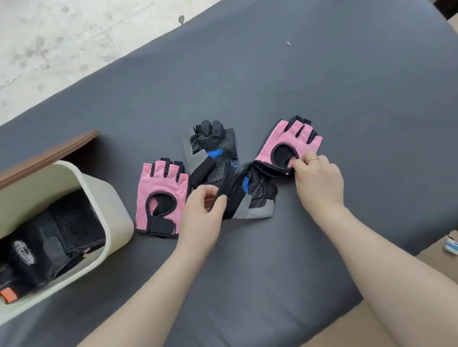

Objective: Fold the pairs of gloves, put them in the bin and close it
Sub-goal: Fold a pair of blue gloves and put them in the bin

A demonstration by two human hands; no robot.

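Two pink fingerless gloves lie on the dark grey table (358, 94): one pink glove (159, 195) at the left, another pink glove (288, 143) at the right. Between them lie two black, grey and blue gloves, one black glove (211, 143) farther back and one black glove (255, 196) nearer me. My left hand (203, 216) pinches the wrist strap of the nearer black glove. My right hand (318, 180) pinches the cuff of the right pink glove. A cream bin (108, 209) at the left stands open and holds a folded black and orange glove pair (34, 250).
A brown lid (36, 162) lies behind the bin on the table. Concrete floor shows beyond the table's far edge. Wooden furniture stands at the top right. A small object lies on the floor at the lower right.
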